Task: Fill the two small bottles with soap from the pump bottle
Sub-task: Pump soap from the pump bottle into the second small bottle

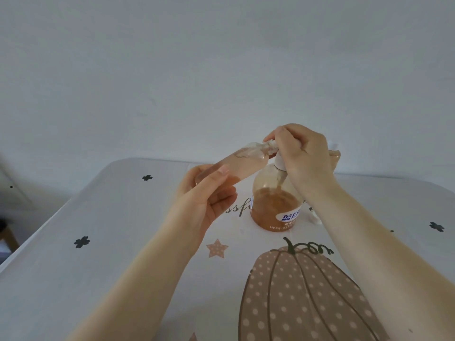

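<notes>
Filling step: the left hand grips a small clear plastic bottle, tilted, mouth at the spout. The right hand curls over the pump head of the amber soap pump bottle standing on the desk. The next move likely calls for a steady downward press with mouth and spout kept aligned.

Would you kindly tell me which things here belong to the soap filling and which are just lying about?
In use:
- pump bottle, right hand on its pump
- small bottle, tilted in left hand
- second small bottle, behind the right hand

Lying about:
- white object by the right forearm, possibly a cap
- tablecloth
</notes>
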